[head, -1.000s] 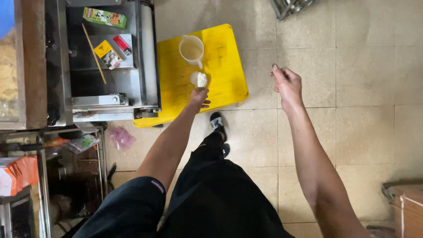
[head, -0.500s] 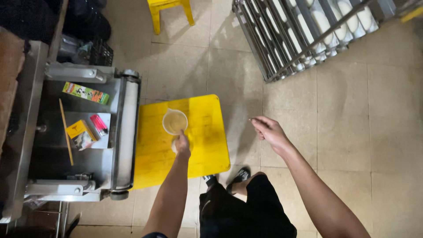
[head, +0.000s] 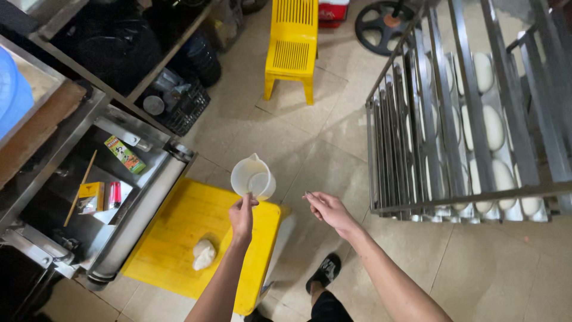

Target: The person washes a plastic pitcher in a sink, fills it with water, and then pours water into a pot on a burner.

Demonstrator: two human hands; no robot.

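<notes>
Rack: a tall metal rack (head: 471,119) stands on the tiled floor to my right; its trays carry rows of pale oval dough pieces (head: 493,127); it is well apart from both my hands
Machine: a steel roller machine (head: 128,200) runs along my left; a green carton (head: 124,154), a small yellow box (head: 90,197) and a thin wooden stick (head: 80,186) lie in its tray
Stool under me: a yellow plastic stool (head: 179,238) sits just beside the machine's roller; its flat top serves as my tabletop; a small white lump of dough (head: 204,253) lies on it, below my left hand
Far stool: a second yellow stool (head: 292,48) stands further off on the floor
Left arm: stretched forward and raised over the near stool; my left hand (head: 242,216) points up, fingers pinched together; my grip is clamped on the lower edge of the cup
Right arm: reaching out over the bare floor; my right hand (head: 329,210) is empty, palm turned inward, fingers loosely spread apart; it touches nothing and hangs near the cup
Cup: a translucent white plastic measuring cup (head: 252,177) with a small pouring spout; held in the air above the far edge of the near stool, tilted so its open mouth faces me; whether it holds anything I cannot tell
</notes>
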